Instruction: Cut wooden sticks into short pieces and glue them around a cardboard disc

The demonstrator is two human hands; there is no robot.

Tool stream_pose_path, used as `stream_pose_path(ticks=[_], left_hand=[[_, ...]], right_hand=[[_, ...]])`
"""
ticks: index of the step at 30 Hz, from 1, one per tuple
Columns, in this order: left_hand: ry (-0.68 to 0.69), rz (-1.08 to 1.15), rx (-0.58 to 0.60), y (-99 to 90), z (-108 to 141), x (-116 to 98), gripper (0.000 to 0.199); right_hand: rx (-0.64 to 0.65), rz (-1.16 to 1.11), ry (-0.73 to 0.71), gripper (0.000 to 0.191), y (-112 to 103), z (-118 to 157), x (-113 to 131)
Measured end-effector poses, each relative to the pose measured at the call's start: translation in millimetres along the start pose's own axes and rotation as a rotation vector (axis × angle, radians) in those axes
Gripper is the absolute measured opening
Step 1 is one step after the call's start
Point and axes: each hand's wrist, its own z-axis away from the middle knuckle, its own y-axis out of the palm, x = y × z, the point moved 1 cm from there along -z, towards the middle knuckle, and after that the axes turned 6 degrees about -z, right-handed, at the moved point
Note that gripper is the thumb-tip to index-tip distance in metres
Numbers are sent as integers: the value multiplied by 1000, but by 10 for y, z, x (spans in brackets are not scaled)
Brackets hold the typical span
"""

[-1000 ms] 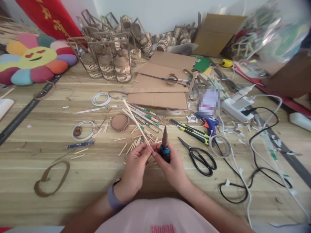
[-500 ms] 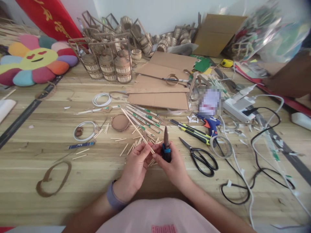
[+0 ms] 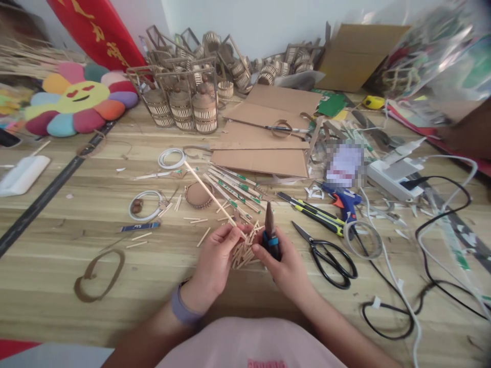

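Observation:
Between the thumb and fingers of my left hand (image 3: 218, 255) is a long thin wooden stick (image 3: 210, 194), slanting up to the left. My right hand (image 3: 286, 260) is closed round the dark handles of a pair of pliers (image 3: 270, 230), whose jaws point up and away from me. The two hands are apart. Under and between them lies a heap of short cut stick pieces (image 3: 245, 253). Just beyond are a round cardboard piece with a ridged rim (image 3: 199, 195) and several paper-wrapped sticks (image 3: 232, 186).
Black scissors (image 3: 326, 258), a yellow-black utility knife (image 3: 310, 212), a blue glue gun (image 3: 345, 199) and a tape roll (image 3: 362, 239) lie to the right. Cables (image 3: 412, 306) trail beside a power strip (image 3: 395, 176). Cardboard (image 3: 261, 158) and small slatted baskets (image 3: 205, 110) stand behind.
The hands have drawn apart slightly, and the stick's lower end has come away from the right fingers. The pliers stay in the right hand. The view has shifted left.

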Motion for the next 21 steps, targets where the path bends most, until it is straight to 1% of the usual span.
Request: stream_pose_path(ticks=[2, 4, 6, 7, 11, 13, 15, 18, 19, 21], left_hand=[[-14, -39, 63, -27, -8, -27, 35], [-95, -71, 177, -41, -2, -21, 37], [-172, -102, 263, -45, 13, 2, 39], [-190, -122, 278, -46, 20, 12, 39], [-183, -197, 248, -49, 27, 10, 42], [-170, -216, 215, -57, 20, -12, 44], [-170, -238, 207, -60, 15, -41, 44], [-154, -264, 222, -48, 21, -99, 42], [-131, -272, 216, -39, 26, -124, 40], [-52, -299, 160, -25, 38, -181, 37]], right_hand=[[132, -110, 104, 32, 2, 4, 33], [287, -264, 232, 39, 27, 17, 44], [380, -412, 342, 41, 60, 36, 32], [399, -478, 385, 40, 75, 44, 19], [413, -665, 481, 33, 102, 67, -9], [439, -699, 521, 32, 98, 76, 13], [459, -709, 563, 33, 84, 91, 53], [439, -642, 574, 29, 26, 123, 108], [418, -580, 550, 27, -11, 134, 118], [367, -416, 482, 26, -116, 156, 125]])
